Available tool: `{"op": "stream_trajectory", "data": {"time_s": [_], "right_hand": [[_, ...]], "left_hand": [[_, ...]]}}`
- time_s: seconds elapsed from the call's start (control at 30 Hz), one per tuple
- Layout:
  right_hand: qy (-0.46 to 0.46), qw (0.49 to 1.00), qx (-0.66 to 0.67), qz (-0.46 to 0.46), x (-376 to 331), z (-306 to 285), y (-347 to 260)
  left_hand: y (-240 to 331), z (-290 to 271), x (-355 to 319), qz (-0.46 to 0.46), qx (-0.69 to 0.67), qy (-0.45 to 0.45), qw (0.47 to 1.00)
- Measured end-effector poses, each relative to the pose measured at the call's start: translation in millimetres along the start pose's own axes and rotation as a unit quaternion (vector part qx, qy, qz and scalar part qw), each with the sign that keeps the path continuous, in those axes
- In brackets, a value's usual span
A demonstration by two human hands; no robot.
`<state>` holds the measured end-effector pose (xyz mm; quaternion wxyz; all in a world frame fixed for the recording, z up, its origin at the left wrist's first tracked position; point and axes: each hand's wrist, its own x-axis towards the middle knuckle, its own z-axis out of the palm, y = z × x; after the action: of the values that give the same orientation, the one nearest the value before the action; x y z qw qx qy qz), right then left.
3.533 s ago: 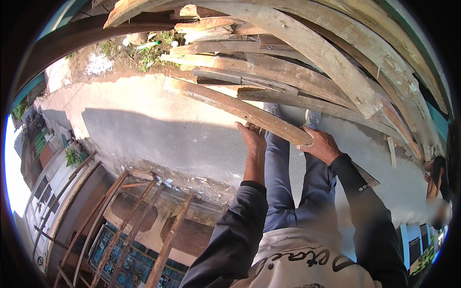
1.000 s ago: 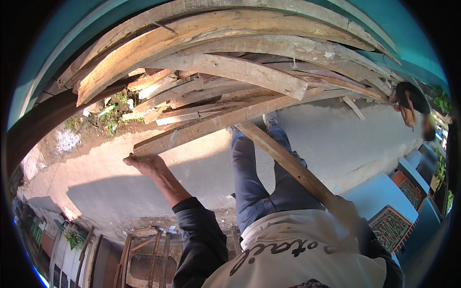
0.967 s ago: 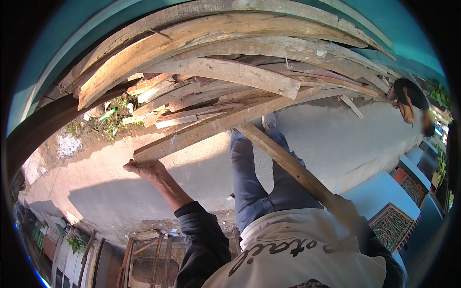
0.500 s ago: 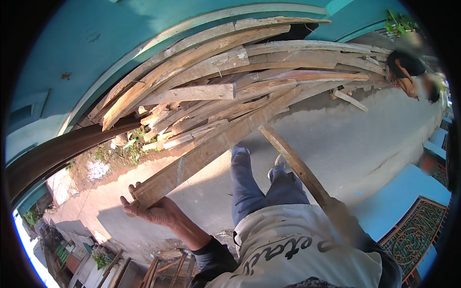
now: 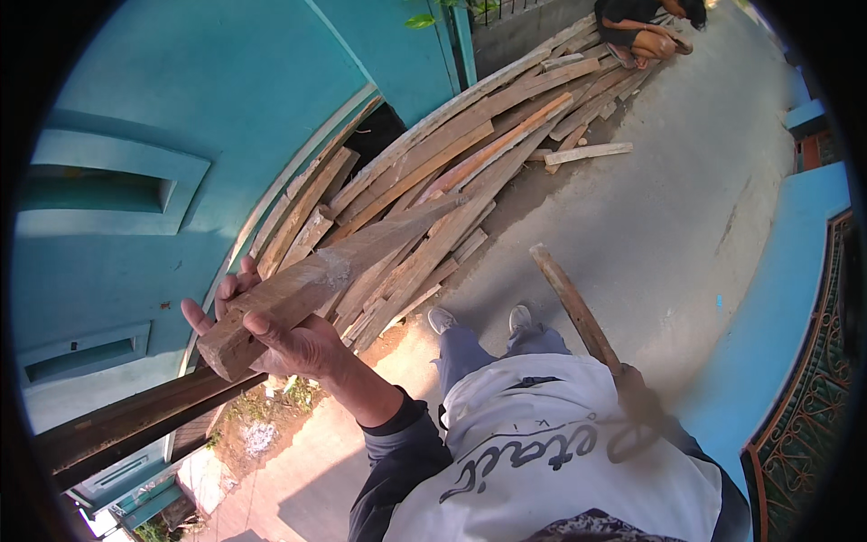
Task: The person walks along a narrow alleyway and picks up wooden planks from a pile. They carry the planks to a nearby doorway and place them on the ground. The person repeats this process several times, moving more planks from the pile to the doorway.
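My left hand (image 5: 307, 348) is closed around the near end of a long wooden beam (image 5: 330, 271), its thumb across the near side and its fingers showing beyond the far edge. From there the beam slants away to the upper right, above a pile of old planks (image 5: 424, 190). Whether its far end touches the pile I cannot tell. My right hand (image 5: 638, 397), partly blurred, is closed on a thick wooden stick (image 5: 576, 309) at my right side. The stick's free end points forward, apart from the beam.
A teal wall (image 5: 298, 99) runs along the left behind the planks. At the far end of the pile another person (image 5: 637, 32) squats. A short loose plank (image 5: 589, 154) lies on the grey pavement (image 5: 695, 208). To the right stands a blue wall (image 5: 817, 235) with a metal grille (image 5: 799, 434).
The view has turned. My left hand has raised its end of the beam, which now appears closer and higher. My right hand still holds the stick at my side.
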<state>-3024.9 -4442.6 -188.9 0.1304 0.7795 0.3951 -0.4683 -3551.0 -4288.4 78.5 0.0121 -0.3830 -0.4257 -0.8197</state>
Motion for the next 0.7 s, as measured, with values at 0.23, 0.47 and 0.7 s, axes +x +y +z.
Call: {"op": "stream_trajectory", "data": {"time_s": [0.23, 0.47, 0.7], "right_hand": [[0.051, 0.997, 0.046, 0.019, 17, 54, 99], [0.126, 0.986, 0.11, 0.016, -24, 106, 108], [0.109, 0.981, 0.128, 0.094, 42, 235, 160]], "left_hand": [[21, 129, 2, 0.062, -0.036, -0.02, 0.997], [35, 226, 23, -0.026, -0.156, -0.175, 0.972], [-17, 342, -40, -0.088, -0.176, -0.2, 0.96]]}}
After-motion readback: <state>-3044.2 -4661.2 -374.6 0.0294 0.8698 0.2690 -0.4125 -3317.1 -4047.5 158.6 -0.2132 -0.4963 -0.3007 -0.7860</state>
